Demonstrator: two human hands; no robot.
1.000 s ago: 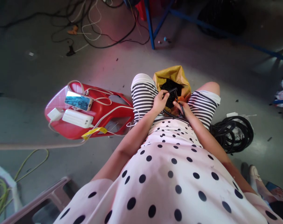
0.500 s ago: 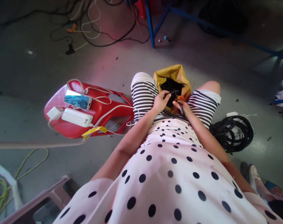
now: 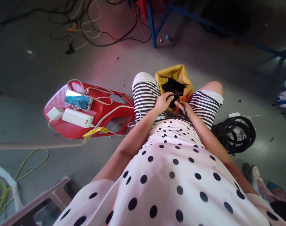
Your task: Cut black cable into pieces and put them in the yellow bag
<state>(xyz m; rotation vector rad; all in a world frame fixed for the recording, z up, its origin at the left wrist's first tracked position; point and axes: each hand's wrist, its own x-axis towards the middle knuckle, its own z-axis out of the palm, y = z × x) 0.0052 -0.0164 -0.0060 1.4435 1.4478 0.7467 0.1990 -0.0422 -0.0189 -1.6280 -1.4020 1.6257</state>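
Note:
My left hand (image 3: 163, 103) pinches a dark, slim black cable end (image 3: 173, 95) between thumb and fingertips. Close beside it, my right hand (image 3: 183, 108) is closed on scissors with black loop handles (image 3: 184, 110), their narrow blades pointing up at the cable end. Whether the blades touch the cable cannot be made out. Both hands are over the mouth of a yellow bag (image 3: 174, 72) between my knees. Dark black pieces (image 3: 171, 85) fill the bag's inside. A black strand curves below the hands near my lap.
Left of my knee, a red stool (image 3: 100, 110) lies on its side with a phone (image 3: 77, 99), a white power bank (image 3: 78, 118) and cables. A coiled black cable (image 3: 245, 135) lies on the right. Blue metal legs (image 3: 151, 28) stand ahead. A person's foot (image 3: 255, 172) shows at lower right.
The right hand and the scissors have shifted slightly, and the blades now show closer to the cable end. The left hand keeps its pinch, almost in place.

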